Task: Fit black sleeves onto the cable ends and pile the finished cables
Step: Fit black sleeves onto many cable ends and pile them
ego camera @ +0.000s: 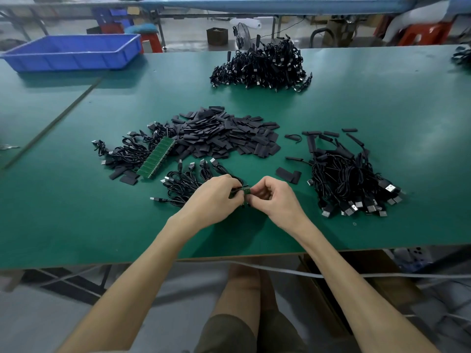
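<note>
My left hand [216,194] and my right hand [272,197] meet low over the green table [356,110], both pinching a small green circuit board [246,190] at a cable's end. A bunch of black USB cables [188,182] lies under and left of my left hand. Behind it spreads a heap of flat black sleeves [224,133]. To the right sits a pile of cables with sleeves on them [349,179]. A strip of green boards [158,157] with more cables attached [122,151] lies to the left.
A bigger pile of black cables [260,64] sits at the far middle of the table. A blue plastic tray [74,50] stands at the far left. Two loose sleeves [289,174] lie just right of my hands. The table's front edge runs below my forearms.
</note>
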